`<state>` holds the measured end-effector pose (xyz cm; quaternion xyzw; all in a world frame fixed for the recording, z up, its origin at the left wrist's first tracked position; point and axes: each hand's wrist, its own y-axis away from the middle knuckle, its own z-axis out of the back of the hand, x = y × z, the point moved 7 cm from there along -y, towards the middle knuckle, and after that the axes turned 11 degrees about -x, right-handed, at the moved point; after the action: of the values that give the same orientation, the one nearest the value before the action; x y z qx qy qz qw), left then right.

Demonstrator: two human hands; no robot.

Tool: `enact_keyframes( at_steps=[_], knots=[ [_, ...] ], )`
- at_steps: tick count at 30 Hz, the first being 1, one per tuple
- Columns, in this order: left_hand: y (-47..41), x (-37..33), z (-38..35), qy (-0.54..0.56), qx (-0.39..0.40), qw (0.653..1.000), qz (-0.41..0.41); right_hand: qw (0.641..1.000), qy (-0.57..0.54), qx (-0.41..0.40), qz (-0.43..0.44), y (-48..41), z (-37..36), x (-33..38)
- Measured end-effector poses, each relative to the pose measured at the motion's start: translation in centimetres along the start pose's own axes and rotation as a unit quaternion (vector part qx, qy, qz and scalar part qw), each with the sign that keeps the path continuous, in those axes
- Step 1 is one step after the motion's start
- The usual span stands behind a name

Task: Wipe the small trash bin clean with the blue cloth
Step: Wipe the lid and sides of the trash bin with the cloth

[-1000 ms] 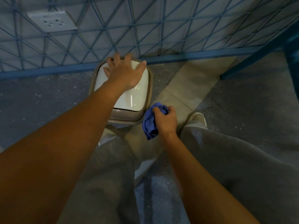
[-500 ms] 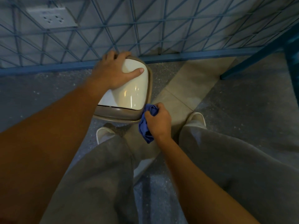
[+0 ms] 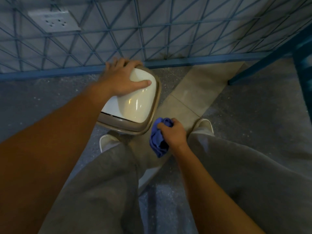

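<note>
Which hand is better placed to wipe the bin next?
Right. The right hand grips the cloth just beside the bin, at its near rim. The left hand is busy gripping the bin's far corner, apparently steadying it.

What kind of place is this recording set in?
Likely an indoor room, seen at floor level by a wall: a wall socket sits behind a blue wire grid, the floor is speckled grey, and a small trash bin is by the grid.
</note>
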<state>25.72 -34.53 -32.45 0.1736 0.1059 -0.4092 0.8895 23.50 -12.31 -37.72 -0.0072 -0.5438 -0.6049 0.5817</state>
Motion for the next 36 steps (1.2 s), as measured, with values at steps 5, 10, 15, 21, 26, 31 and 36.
enact_keyframes(
  at_steps=[5,10,15,21,26,31,36],
  knots=[
    [2.2,-2.9,-0.9,-0.001,0.065,0.994,-0.089,0.995,-0.076,-0.069,0.005,-2.4,1.9,1.4],
    [3.7,-3.5,-1.2,-0.006,0.139,0.984,-0.113,0.992,-0.093,-0.089,0.018,-2.2,2.1,0.7],
    [5.0,-3.4,-0.8,-0.054,0.228,0.959,-0.162,0.990,-0.107,-0.092,0.020,-1.8,2.2,-0.2],
    [5.7,-2.2,-0.3,-0.144,0.230,0.949,-0.161,0.989,-0.111,-0.088,0.034,-1.9,2.1,0.1],
    [6.1,-1.1,0.6,-0.036,0.071,0.996,0.042,0.992,-0.094,-0.059,0.058,-2.5,1.3,2.3],
    [6.9,-0.9,-0.8,-0.078,-0.072,0.993,0.047,0.990,0.006,-0.023,0.140,-4.6,0.1,8.5],
    [6.8,-1.2,-1.0,-0.094,-0.121,0.988,0.031,0.968,0.178,0.034,0.174,-6.9,-3.0,11.6]
  ],
)
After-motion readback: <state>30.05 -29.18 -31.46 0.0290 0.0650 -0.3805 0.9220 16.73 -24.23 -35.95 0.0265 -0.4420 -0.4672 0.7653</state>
